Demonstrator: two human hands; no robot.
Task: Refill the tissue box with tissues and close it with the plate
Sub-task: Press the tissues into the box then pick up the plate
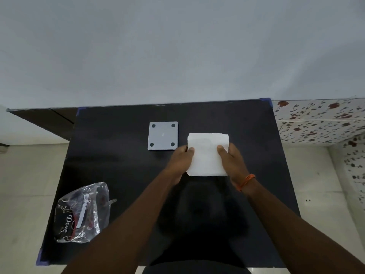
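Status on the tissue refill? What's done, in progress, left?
Done: the wrapper lies empty at the table's near left, so the tissues are out. In hand: left hand and right hand grip the white tissue stack from both sides. I can't tell whether a box sits under it. Left: the grey plate lies apart on the table, so closing isn't done.

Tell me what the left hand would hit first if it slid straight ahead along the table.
Probably the grey plate: the left hand, gripping the tissue stack, points toward the plate's near right corner, though it might just slip past.
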